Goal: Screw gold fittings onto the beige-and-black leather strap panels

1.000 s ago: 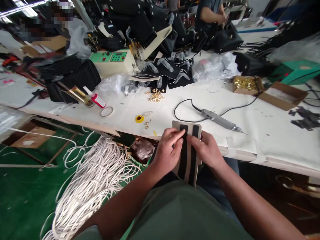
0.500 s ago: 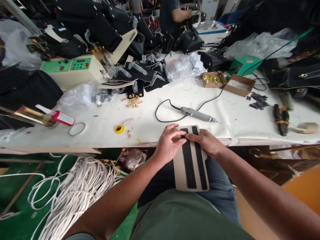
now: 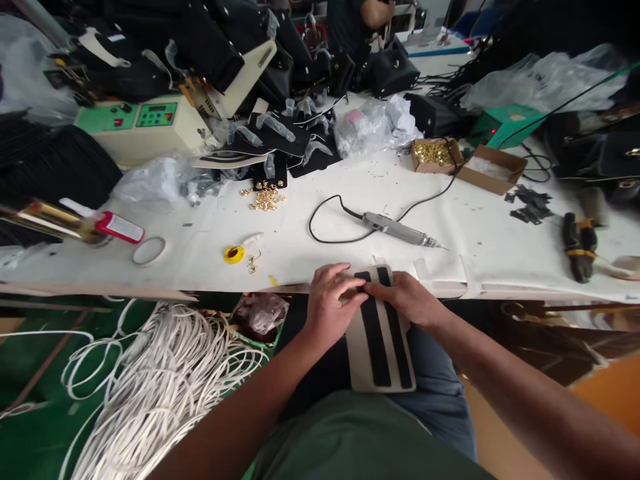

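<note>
A beige panel (image 3: 354,347) with two black strips lies lengthwise over my lap, its upper end near the table edge. My right hand (image 3: 407,298) grips the panel's upper right side, thumb on top and the other fingers hidden beneath. Across the upper left of the panel, my left hand (image 3: 333,303) has its thumb and index finger pinched together close to the right thumb. Whatever sits between those fingertips is too small to make out. Beyond the panel, a grey corded screwdriver (image 3: 397,230) rests on the white table (image 3: 295,260).
Gold fittings (image 3: 267,198) lie loose near a yellow ring (image 3: 234,254). An open box of gold pieces (image 3: 435,155) stands farther back. Pliers (image 3: 580,247) are at right, a red-and-white bottle (image 3: 120,227) at left. White cord (image 3: 150,387) heaps on the floor.
The view has shifted slightly, and the panel with both hands sits a little lower in it. Both hands stay at the panel's upper end, with the left fingers still pinched.
</note>
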`<state>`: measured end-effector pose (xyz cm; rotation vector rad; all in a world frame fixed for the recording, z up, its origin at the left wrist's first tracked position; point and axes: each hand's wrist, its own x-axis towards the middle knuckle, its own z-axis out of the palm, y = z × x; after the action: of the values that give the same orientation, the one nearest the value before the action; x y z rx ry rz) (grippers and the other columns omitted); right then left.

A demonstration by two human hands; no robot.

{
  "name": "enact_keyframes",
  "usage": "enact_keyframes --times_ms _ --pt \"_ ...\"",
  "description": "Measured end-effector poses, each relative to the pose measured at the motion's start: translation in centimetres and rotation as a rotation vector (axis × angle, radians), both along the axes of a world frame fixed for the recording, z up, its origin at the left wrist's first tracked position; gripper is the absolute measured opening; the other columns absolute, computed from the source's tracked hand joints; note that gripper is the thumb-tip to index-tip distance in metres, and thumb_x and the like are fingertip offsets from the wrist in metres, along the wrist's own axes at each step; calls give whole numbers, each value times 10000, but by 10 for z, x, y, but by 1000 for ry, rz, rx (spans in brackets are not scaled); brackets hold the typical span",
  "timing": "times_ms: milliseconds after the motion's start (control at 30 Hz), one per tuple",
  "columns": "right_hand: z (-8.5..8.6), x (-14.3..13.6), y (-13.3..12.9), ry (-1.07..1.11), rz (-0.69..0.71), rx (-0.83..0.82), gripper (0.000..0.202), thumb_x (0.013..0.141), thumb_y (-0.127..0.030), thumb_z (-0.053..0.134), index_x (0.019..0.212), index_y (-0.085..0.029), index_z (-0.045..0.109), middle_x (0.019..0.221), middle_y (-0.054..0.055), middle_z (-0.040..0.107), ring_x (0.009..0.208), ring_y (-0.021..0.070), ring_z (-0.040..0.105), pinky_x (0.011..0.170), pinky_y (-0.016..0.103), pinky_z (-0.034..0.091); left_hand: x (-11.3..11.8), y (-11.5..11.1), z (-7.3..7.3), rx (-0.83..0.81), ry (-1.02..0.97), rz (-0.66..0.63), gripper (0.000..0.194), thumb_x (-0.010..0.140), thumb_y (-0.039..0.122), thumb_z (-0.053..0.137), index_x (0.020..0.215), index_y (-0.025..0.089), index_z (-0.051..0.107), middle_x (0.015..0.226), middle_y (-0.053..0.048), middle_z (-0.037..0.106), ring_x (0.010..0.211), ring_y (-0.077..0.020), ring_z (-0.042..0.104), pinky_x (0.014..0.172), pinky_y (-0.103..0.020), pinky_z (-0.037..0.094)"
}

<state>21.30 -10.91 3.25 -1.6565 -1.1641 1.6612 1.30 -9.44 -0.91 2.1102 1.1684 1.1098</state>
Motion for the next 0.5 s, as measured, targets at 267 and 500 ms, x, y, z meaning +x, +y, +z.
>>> enact_keyframes --times_ms 267,500 --pt "10 11 51 -194 98 102 308 813 -468 722 787 -162 743 699 36 704 654 194 626 545 279 437 6 51 12 -11 66 -48 272 766 186 913 1004 266 807 1171 -78 746 1206 -280 644 1067 -477 535" --pt "-23 16 80 -490 347 479 308 904 -332 558 646 -203 667 615 7 637 651 173 600 612 262 428 10 75 -7 -90 155 -57 268 750 213 922 996 258 825 1154 -68 762 1176 -277 653 1073 -461 524"
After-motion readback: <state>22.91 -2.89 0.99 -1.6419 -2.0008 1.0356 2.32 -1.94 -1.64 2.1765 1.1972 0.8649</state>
